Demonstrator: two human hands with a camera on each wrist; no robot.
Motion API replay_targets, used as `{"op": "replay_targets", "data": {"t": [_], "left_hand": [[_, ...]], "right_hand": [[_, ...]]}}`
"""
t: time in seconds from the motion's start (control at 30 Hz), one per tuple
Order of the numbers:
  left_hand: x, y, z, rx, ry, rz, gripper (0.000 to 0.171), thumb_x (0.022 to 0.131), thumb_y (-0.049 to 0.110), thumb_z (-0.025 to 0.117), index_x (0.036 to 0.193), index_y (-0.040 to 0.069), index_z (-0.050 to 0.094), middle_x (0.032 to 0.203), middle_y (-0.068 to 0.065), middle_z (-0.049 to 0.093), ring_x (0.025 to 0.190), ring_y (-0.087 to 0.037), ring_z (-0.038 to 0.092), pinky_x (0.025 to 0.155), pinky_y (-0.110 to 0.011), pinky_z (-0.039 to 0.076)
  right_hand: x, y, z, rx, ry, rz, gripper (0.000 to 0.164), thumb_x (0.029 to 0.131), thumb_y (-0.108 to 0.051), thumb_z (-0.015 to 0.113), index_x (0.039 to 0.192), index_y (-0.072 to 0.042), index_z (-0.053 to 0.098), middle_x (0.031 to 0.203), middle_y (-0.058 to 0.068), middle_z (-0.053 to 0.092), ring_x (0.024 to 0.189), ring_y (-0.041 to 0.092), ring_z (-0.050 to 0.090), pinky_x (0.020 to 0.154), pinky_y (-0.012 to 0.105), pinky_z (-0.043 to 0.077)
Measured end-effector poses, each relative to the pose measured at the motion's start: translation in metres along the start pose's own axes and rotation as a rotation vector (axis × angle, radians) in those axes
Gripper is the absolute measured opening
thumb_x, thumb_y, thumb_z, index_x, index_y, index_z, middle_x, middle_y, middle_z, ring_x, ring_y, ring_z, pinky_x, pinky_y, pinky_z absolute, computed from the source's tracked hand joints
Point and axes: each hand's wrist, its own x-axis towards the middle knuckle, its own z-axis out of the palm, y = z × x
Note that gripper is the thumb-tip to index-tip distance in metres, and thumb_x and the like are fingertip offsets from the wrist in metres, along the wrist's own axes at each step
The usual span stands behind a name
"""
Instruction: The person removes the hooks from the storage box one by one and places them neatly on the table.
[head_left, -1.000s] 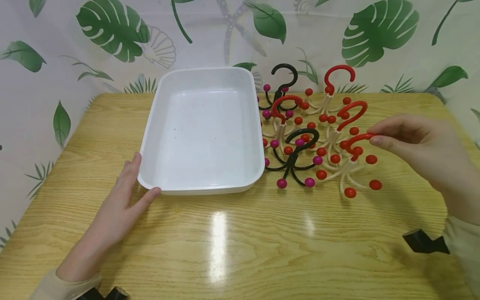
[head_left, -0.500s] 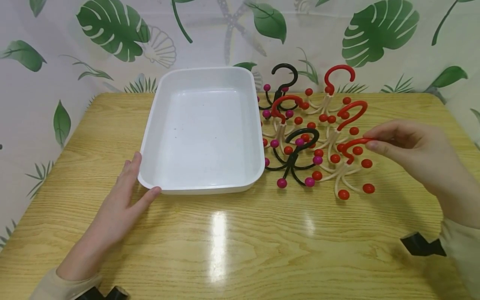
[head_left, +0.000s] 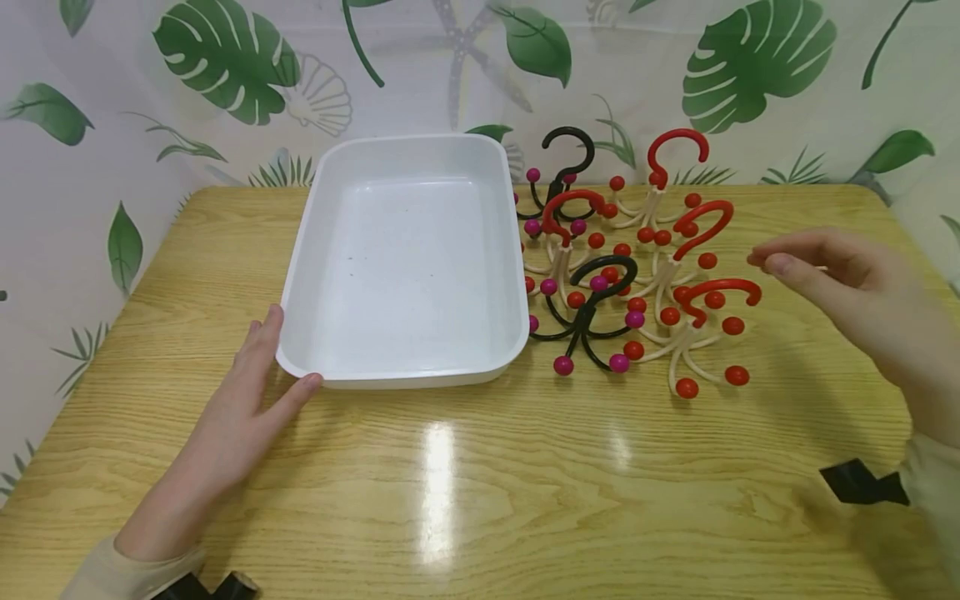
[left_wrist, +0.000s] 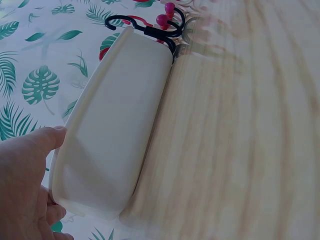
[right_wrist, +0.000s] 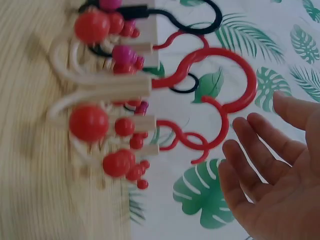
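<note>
My left hand (head_left: 240, 404) rests against the near left corner of a white plastic tray (head_left: 405, 379), thumb on the front rim and fingers along the left side. In the left wrist view that thumb and the fingers touch the rim around the tray's corner. My right hand (head_left: 847, 292) is just right of the nearest red-hooked claw hanger (head_left: 693, 333), apart from it and holding nothing. That hanger stands upright on cream curved arms tipped with red balls. The right wrist view shows my right hand (right_wrist: 275, 165) with spread fingers beside the red hook (right_wrist: 245, 75).
Several more claw hangers crowd together right of the tray. Some have red hooks and cream arms; a near black hanger (head_left: 585, 321) and a far black hanger (head_left: 557, 187) have magenta balls. All stand on the wooden table (head_left: 562, 500), before a leaf-patterned cloth (head_left: 420, 75).
My right hand slid the nearest red-hooked hanger slightly left, then let go of its hook and drew back to the right. My left hand and the tray have not moved.
</note>
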Motion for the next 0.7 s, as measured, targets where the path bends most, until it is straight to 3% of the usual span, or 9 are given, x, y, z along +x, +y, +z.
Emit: {"op": "replay_targets", "data": {"t": [0.07, 0.17, 0.27, 0.37, 0.53, 0.7], "left_hand": [[0.0, 0.0, 0.0, -0.002, 0.0, 0.0, 0.081, 0.096, 0.04, 0.055, 0.154, 0.023, 0.001, 0.159, 0.006, 0.0, 0.145, -0.027, -0.003, 0.112, -0.059, 0.005], [0.0, 0.0, 0.0, -0.008, -0.001, -0.001, 0.081, 0.096, 0.04, 0.055, 0.154, 0.024, 0.0, 0.158, 0.006, 0.0, 0.145, -0.027, -0.004, 0.112, -0.06, 0.005], [0.0, 0.0, 0.0, -0.009, -0.002, -0.004, 0.081, 0.096, 0.041, 0.055, 0.154, 0.025, -0.001, 0.158, 0.005, -0.001, 0.144, -0.027, -0.004, 0.111, -0.06, 0.005], [0.0, 0.0, 0.0, -0.005, -0.004, -0.003, 0.081, 0.096, 0.041, 0.055, 0.153, 0.025, -0.001, 0.158, 0.005, -0.001, 0.144, -0.027, -0.004, 0.112, -0.059, 0.005], [0.001, 0.0, 0.0, -0.003, -0.008, -0.007, 0.081, 0.096, 0.041, 0.054, 0.154, 0.024, -0.001, 0.158, 0.006, -0.001, 0.145, -0.025, -0.004, 0.112, -0.059, 0.005], [0.001, -0.001, 0.0, 0.002, -0.006, -0.01, 0.082, 0.096, 0.042, 0.054, 0.154, 0.023, -0.001, 0.158, 0.005, -0.001, 0.145, -0.025, -0.004, 0.112, -0.059, 0.005]], "right_hand": [[0.002, 0.003, -0.003, -0.069, 0.045, 0.02, 0.026, 0.098, -0.021, 0.054, 0.119, -0.007, 0.062, 0.107, -0.019, 0.058, 0.095, -0.001, 0.051, 0.073, 0.006, 0.039], [0.005, 0.009, -0.005, -0.237, 0.078, 0.034, 0.033, 0.098, -0.028, 0.055, 0.118, -0.003, 0.062, 0.108, -0.008, 0.06, 0.094, 0.004, 0.05, 0.075, 0.013, 0.039], [0.01, 0.018, -0.006, -0.411, 0.068, 0.018, 0.039, 0.098, -0.031, 0.054, 0.117, 0.002, 0.06, 0.116, 0.015, 0.059, 0.104, 0.026, 0.049, 0.086, 0.038, 0.04], [0.017, 0.028, -0.008, -0.555, 0.045, -0.007, 0.041, 0.098, -0.03, 0.055, 0.115, 0.008, 0.058, 0.12, 0.033, 0.052, 0.111, 0.049, 0.041, 0.089, 0.062, 0.033], [0.028, 0.043, -0.012, -0.772, 0.021, -0.04, 0.046, 0.095, -0.03, 0.059, 0.115, 0.01, 0.054, 0.12, 0.037, 0.049, 0.113, 0.053, 0.037, 0.097, 0.064, 0.027], [0.036, 0.054, -0.015, -0.907, -0.001, -0.028, 0.056, 0.093, -0.042, 0.059, 0.12, 0.007, 0.053, 0.128, 0.034, 0.045, 0.117, 0.054, 0.035, 0.095, 0.068, 0.027]]}}
